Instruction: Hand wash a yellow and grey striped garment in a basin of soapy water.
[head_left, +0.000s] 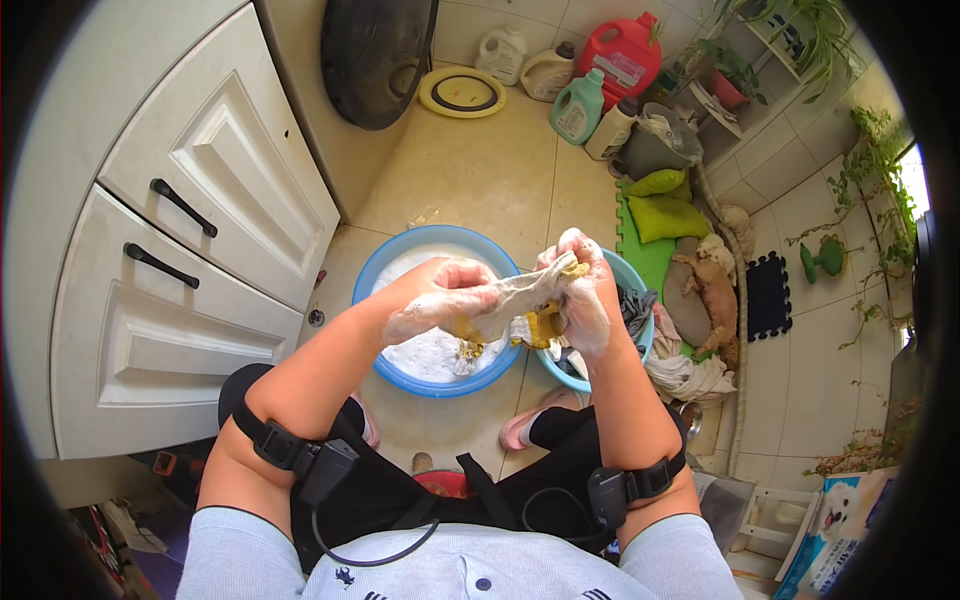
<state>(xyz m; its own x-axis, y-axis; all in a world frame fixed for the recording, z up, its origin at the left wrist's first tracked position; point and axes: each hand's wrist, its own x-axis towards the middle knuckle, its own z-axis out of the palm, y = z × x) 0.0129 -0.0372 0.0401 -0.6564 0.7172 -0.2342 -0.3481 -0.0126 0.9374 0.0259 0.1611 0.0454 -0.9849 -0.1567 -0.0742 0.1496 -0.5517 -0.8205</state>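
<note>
A wet, pale cloth garment (524, 293) with mustard-yellow parts is stretched between my hands; its exact kind is hard to make out. My left hand (445, 298), foamy along the wrist, is closed on one end. Fingers pointing up, my right hand (585, 290) grips the other end, with suds over the palm and wrist. A yellow and white part (537, 328) hangs down by the right hand. Below the left hand stands a blue basin (440, 388) full of white foam. Beside it, partly behind my right hand, a teal basin (634, 270) holds dark and light cloth.
White cabinets (190, 250) stand at left. Detergent bottles (578, 108) and a yellow folded basin (462, 92) are along the far wall. At right, a dog (712, 290) lies by a green mat (632, 225) and cushions (664, 216). Pale cloth (690, 380) lies near the teal basin.
</note>
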